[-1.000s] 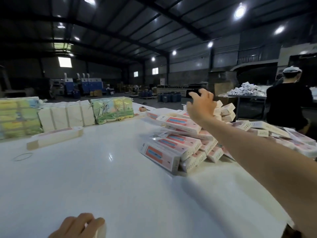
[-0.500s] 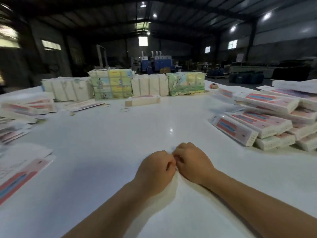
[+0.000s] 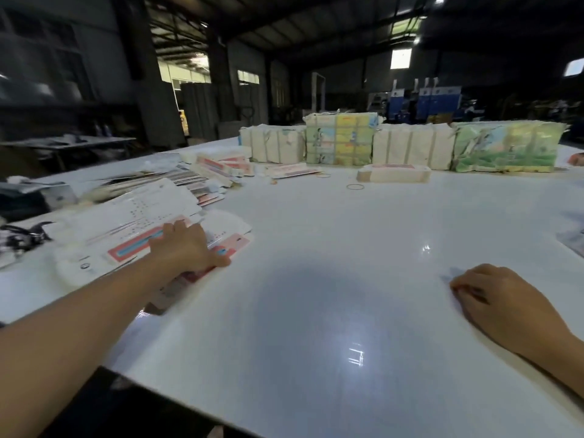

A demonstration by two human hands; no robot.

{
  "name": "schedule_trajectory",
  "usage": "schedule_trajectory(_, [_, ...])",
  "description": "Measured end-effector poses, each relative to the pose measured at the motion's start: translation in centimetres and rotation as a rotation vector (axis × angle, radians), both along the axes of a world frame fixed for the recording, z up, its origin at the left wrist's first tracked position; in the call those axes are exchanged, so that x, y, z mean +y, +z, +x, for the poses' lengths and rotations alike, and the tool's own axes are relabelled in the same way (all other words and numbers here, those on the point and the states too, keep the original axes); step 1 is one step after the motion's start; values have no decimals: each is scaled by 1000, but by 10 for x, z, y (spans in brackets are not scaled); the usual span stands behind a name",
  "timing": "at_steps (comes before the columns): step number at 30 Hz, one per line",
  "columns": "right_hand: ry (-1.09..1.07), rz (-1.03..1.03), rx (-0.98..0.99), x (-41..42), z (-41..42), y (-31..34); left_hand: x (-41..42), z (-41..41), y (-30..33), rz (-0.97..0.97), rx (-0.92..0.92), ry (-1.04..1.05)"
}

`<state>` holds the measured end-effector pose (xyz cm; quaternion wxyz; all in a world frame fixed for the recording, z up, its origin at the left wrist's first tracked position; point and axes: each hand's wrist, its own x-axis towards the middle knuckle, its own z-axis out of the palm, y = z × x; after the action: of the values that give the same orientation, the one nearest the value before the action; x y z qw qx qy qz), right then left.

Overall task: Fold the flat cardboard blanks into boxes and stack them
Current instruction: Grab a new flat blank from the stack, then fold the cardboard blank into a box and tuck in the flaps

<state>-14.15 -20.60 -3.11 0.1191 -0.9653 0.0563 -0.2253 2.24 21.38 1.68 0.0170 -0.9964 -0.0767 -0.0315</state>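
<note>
A loose pile of flat cardboard blanks (image 3: 126, 222), white with pink and blue stripes, lies at the left of the white table (image 3: 316, 279). My left hand (image 3: 186, 248) rests palm down on the top blank, fingers spread, thumb at the blank's near edge. I cannot see any finger curled under the card. My right hand (image 3: 499, 298) sits on the bare table at the right with its fingers curled in and nothing in it. No folded box is clearly in view; only a blurred corner of something shows at the right edge (image 3: 573, 241).
Wrapped bundles (image 3: 341, 143) stand in a row along the table's far side, with a banded stack of blanks (image 3: 393, 172) in front of them. Rubber bands (image 3: 355, 186) and more scattered blanks (image 3: 221, 165) lie at the back left. The table's near edge runs below my arms.
My view has swung left, away from the folded boxes. My hands have parted: the left went out onto the blank pile, and the right stayed on the table at the right.
</note>
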Motion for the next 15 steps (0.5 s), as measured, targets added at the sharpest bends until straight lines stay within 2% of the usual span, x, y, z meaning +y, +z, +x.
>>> schedule_trajectory(5, [-4, 7, -23, -9, 5, -5, 3, 6, 1, -73, 39, 42])
schedule_trajectory(9, [-22, 13, -32, -8, 4, -6, -8, 3, 4, -79, -48, 61])
schedule_trajectory(12, [-12, 27, -10, -4, 2, -2, -16, -2, 11, -202, -136, 10])
schedule_trajectory(15, [6, 36, 11, 2, 0, 3, -40, -7, 27, -247, -234, -161])
